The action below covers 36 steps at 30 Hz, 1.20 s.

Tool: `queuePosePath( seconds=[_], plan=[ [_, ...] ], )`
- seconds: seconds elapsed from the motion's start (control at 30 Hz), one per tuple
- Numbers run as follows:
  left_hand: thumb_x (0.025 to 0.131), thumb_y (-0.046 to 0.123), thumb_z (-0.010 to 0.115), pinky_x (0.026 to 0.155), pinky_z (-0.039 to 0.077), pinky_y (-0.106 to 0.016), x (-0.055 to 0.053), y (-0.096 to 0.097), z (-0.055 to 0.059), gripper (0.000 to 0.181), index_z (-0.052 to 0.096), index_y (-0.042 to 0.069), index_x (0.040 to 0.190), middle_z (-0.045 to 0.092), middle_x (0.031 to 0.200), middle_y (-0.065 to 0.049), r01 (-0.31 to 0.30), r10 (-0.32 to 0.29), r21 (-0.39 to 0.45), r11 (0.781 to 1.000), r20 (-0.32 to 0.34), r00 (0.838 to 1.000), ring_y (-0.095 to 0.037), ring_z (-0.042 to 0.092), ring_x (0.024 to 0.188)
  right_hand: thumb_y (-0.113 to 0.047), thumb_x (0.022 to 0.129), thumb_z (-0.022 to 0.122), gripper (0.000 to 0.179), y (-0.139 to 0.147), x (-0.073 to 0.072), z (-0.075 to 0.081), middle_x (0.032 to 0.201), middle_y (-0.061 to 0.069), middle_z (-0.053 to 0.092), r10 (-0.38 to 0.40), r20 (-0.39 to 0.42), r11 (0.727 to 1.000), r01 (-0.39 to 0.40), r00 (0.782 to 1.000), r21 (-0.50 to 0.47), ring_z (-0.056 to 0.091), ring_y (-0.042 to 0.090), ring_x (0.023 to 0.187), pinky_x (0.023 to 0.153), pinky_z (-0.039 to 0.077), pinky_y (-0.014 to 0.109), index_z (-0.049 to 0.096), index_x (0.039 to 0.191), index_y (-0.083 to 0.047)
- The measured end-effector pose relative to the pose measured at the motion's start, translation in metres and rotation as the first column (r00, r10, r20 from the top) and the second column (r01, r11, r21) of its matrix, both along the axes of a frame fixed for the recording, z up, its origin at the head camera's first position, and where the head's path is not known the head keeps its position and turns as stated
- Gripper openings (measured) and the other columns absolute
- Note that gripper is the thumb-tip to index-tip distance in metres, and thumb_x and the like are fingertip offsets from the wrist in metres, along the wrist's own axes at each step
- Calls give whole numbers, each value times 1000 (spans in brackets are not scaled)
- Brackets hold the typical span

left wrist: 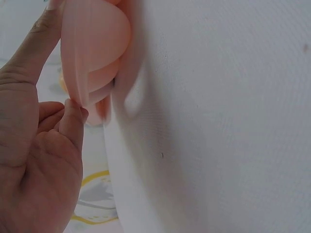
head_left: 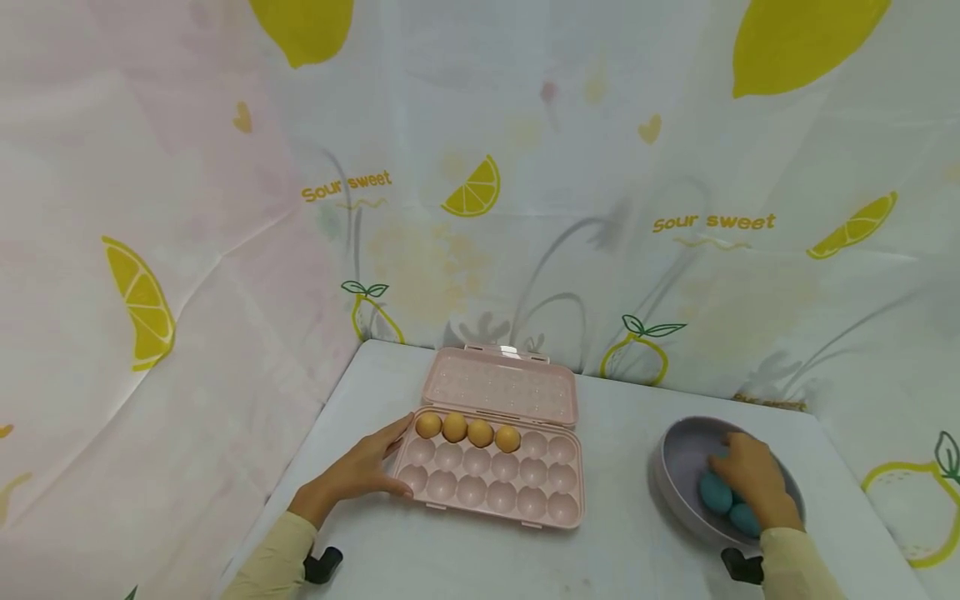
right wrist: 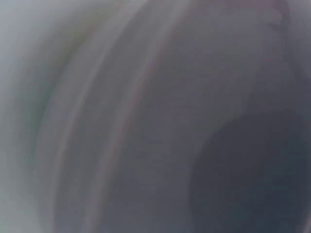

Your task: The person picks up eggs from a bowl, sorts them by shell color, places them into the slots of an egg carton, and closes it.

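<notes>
A pink plastic egg box [head_left: 487, 475] lies with its lid laid back, and several yellow eggs [head_left: 480, 432] sit along the left part of its back row. My left hand [head_left: 360, 467] holds the box's left end, thumb at the front corner and fingers at the back. The left wrist view shows the thumb and fingertips on the box's rim [left wrist: 77, 58]. On the right, my right hand [head_left: 752, 477] reaches down into a grey bowl [head_left: 678, 500], over blue eggs [head_left: 716, 492]. Whether its fingers grip an egg is hidden, and the right wrist view is blurred.
The open lid [head_left: 501, 385] leans back behind the egg box. A white table [head_left: 615, 483] carries box and bowl, with a stretch of its top between them. Lemon-printed cloth [head_left: 555, 208] hangs along the back and sides.
</notes>
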<state>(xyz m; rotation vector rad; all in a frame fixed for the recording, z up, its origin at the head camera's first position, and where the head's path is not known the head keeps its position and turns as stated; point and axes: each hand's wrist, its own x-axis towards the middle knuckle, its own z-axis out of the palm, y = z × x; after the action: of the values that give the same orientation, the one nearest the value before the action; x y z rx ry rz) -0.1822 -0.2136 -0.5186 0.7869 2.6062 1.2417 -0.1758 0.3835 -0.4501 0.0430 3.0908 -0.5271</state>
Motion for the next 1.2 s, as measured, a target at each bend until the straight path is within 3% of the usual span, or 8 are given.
queuePosePath(
  seconds=[0.1, 0.17, 0.27, 0.33, 0.9, 1.07, 1.2],
  plan=[
    [60, 48, 88, 110, 35, -37, -1, 1, 0, 125, 21, 0, 154, 25, 158, -16, -5, 5, -13, 1000, -4, 1000, -29, 31, 141, -13, 82, 62, 32, 2, 1, 0, 80, 27, 60, -32, 17, 999, 32, 999, -15, 58, 40, 71, 58, 50, 48, 58, 92, 17],
    [60, 48, 88, 110, 35, -38, -1, 1, 0, 125, 21, 0, 154, 25, 158, -16, -4, 4, -11, 1000, -1, 1000, -29, 31, 141, -12, 81, 60, 21, 4, 2, 0, 68, 15, 52, -54, 35, 998, 55, 998, -33, 49, 29, 62, 50, 41, 39, 54, 77, 8],
    [59, 48, 88, 110, 35, -38, -1, 1, 1, 125, 21, 0, 154, 26, 158, -16, -4, 4, -7, 1000, 2, 1000, -29, 31, 141, -11, 80, 56, 20, 5, 4, -1, 62, 4, 38, -81, 58, 995, 84, 995, -50, 40, 22, 56, 47, 29, 31, 43, 65, -6],
    [59, 47, 88, 110, 36, -38, -2, 1, 2, 125, 21, 0, 154, 26, 157, -16, -1, 1, 0, 1000, 4, 1000, -29, 31, 141, -11, 80, 55, 22, 6, 5, -2, 61, 3, 36, -97, 71, 993, 101, 993, -60, 38, 21, 55, 47, 28, 30, 41, 64, -9],
    [60, 43, 89, 110, 35, -38, 0, 1, 2, 124, 20, 0, 154, 24, 158, -17, -2, 1, 17, 1000, 31, 1000, -30, 31, 141, -18, 84, 68, 27, 5, 4, -5, 65, 7, 47, -113, 103, 991, 120, 988, -64, 45, 25, 61, 50, 34, 35, 50, 67, -6],
    [60, 44, 89, 110, 35, -39, 0, 1, 2, 124, 21, 0, 154, 25, 157, -17, -9, 9, 2, 1000, 21, 1000, -31, 32, 141, -16, 86, 64, 20, 6, 2, -6, 72, 12, 53, -88, 90, 994, 93, 992, -48, 48, 28, 64, 52, 42, 41, 60, 78, 2],
    [59, 45, 89, 110, 35, -39, 1, 1, 2, 124, 21, 1, 154, 26, 157, -17, -11, 11, -11, 1000, 1, 1000, -30, 31, 141, -16, 85, 63, 28, 6, 1, -6, 78, 21, 60, -65, 65, 997, 68, 996, -36, 54, 31, 68, 58, 49, 50, 62, 89, 11]
  ],
)
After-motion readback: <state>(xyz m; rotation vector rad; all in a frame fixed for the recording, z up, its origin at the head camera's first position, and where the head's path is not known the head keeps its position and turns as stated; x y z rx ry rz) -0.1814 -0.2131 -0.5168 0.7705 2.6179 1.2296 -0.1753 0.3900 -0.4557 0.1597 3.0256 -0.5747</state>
